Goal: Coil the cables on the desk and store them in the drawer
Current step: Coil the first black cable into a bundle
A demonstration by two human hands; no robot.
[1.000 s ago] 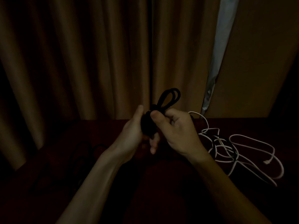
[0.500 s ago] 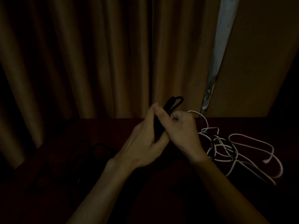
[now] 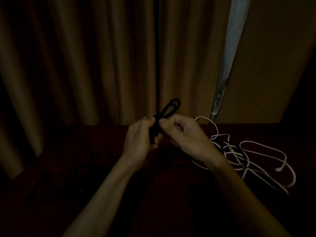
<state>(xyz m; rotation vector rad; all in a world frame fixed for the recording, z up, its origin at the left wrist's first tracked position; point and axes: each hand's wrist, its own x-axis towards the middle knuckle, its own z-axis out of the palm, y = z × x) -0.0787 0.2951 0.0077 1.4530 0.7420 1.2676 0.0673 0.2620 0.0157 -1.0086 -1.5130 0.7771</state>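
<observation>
White cable tangle (image 3: pixel 248 154) blocks right desk (image 3: pixel 179 189); dark cables (image 3: pixel 89 161), apparently, left.

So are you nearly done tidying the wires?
Not yet. Nothing looks stored; no drawer shows. In hand: the left hand and right hand grip a thin black cable bundle, looped up. To do: the loose white cable tangle on the dark red desk, and dim dark cables at its left.

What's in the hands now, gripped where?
A black cable bundle: left hand grips its lower part, right hand pinches its middle, just under the free loops.
</observation>
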